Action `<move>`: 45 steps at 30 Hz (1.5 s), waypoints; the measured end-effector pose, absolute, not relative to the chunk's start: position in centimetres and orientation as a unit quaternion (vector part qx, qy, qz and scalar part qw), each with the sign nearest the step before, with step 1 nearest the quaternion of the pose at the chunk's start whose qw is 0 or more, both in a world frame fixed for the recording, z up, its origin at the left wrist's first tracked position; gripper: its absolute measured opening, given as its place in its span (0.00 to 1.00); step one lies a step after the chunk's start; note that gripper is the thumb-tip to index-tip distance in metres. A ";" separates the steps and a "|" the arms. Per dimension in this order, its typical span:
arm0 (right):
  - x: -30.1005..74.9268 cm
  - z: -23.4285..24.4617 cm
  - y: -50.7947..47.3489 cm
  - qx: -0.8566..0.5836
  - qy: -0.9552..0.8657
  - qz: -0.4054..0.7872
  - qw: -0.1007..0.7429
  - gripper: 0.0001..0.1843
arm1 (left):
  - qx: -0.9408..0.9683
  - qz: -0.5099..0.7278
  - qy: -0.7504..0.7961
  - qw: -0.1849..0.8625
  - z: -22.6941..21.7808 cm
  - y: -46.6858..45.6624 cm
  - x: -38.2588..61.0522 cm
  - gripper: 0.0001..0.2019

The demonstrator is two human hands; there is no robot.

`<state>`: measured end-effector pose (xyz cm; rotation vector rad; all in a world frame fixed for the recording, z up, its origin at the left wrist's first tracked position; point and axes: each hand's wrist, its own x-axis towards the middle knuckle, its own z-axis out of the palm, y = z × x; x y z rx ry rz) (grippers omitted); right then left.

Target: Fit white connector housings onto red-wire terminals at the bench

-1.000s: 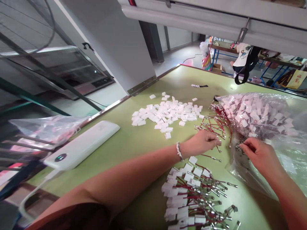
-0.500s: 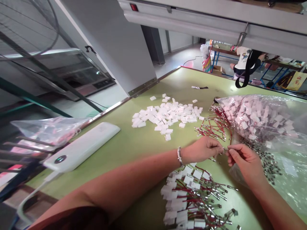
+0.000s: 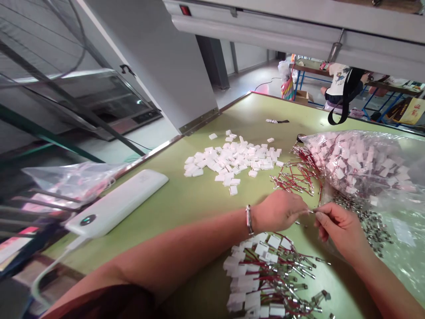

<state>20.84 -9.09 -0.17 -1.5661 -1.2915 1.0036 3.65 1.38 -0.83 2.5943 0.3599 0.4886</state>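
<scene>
Head view, centre right of frame: your left hand (image 3: 279,210) and right hand (image 3: 338,226) meet low over the bench (image 3: 186,208). Each grip is closed to a fingertip pinch on one small metal piece (image 3: 310,212), above the pile of tagged wires (image 3: 265,274). Pinch near its ends; align squarely before pressing.

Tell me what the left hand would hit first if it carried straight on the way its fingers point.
The left hand points rightward. Just past the thin silvery metal piece it pinches, it would likely meet the fingertips of the right hand, which grip the same piece.
</scene>
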 end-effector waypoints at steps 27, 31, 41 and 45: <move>27.0 4.3 -8.8 -0.727 -0.678 0.081 0.073 0.10 | 0.903 0.304 0.207 0.224 -2.6 5.2 4.4 0.09; 26.2 2.6 -8.3 -0.745 -0.653 0.097 -0.092 0.09 | 0.781 0.425 0.241 0.390 -0.9 5.2 3.8 0.06; 25.9 0.8 -7.7 -0.751 -0.656 0.044 -0.057 0.10 | 0.609 0.405 0.285 0.620 0.6 5.7 3.6 0.06; 25.2 1.6 -8.3 -0.749 -0.649 0.074 0.116 0.10 | 0.746 0.266 0.298 0.533 1.1 3.5 4.0 0.08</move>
